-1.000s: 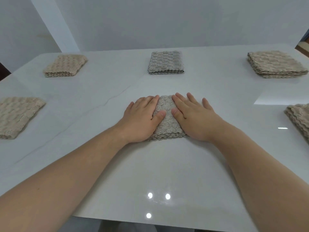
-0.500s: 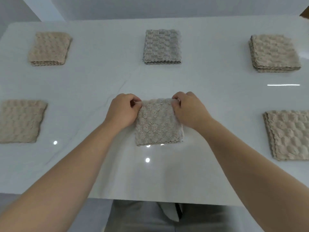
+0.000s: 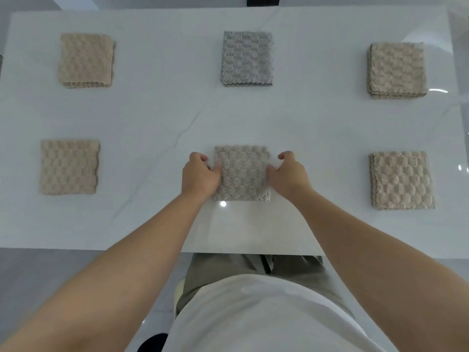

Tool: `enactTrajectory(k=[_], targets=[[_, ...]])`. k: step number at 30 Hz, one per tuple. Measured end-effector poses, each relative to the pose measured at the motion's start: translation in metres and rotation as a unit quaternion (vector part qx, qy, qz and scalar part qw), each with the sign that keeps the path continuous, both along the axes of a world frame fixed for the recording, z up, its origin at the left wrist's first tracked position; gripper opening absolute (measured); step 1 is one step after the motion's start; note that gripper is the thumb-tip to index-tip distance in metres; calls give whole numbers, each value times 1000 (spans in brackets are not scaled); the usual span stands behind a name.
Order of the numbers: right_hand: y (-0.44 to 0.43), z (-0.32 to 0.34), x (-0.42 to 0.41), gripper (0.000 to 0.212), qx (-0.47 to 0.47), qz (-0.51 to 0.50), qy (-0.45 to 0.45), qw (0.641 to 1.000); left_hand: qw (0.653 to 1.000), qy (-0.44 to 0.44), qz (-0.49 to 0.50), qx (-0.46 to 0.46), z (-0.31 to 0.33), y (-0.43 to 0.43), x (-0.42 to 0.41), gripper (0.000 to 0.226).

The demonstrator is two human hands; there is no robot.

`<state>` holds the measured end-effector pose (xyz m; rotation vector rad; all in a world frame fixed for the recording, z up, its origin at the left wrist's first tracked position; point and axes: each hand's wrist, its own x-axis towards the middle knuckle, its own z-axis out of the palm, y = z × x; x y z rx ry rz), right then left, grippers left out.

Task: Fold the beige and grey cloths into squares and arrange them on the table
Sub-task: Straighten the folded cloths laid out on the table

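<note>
A folded grey-beige cloth (image 3: 242,172) lies square on the white table (image 3: 304,138), in the middle of the near row. My left hand (image 3: 199,175) grips its left edge with curled fingers. My right hand (image 3: 288,175) holds the right edge the same way. Around it lie folded squares: beige cloths at the near left (image 3: 69,167), near right (image 3: 401,180), far left (image 3: 86,60) and far right (image 3: 396,70), and a grey cloth (image 3: 247,58) at the far middle.
The table's near edge (image 3: 248,252) runs just in front of my body. Bare marble-white surface separates the six cloths. A dark object (image 3: 262,0) shows beyond the far edge.
My hands went from pressing flat on the middle cloth to gripping its two side edges. The camera tilted down, so the whole table and my body came into view.
</note>
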<state>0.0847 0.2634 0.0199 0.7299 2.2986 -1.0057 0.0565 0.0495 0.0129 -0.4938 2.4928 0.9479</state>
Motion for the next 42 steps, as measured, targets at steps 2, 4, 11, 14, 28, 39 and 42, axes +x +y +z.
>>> enactTrajectory(k=[2, 4, 11, 14, 28, 39, 42], targets=[[-4, -1, 11, 41, -21, -27, -29, 999, 1000, -7, 13, 17, 0, -1, 15, 43], [-11, -2, 15, 26, -38, -44, -42, 997, 999, -4, 23, 27, -2, -1, 22, 39], [-14, -5, 11, 18, -11, -13, -45, 999, 999, 3, 32, 34, -1, -6, 23, 22], [-9, -1, 13, 20, -12, -4, -34, 999, 999, 35, -33, 2, 8, -7, 23, 24], [5, 0, 18, 96, 143, 404, 73, 900, 858, 29, -474, -196, 3, 11, 2, 101], [8, 1, 0, 98, 176, 477, 15, 861, 802, -5, -548, -239, 12, 6, -16, 112], [8, 11, -17, 76, 156, 437, 61, 884, 817, 29, -541, -199, 18, 11, -34, 92]])
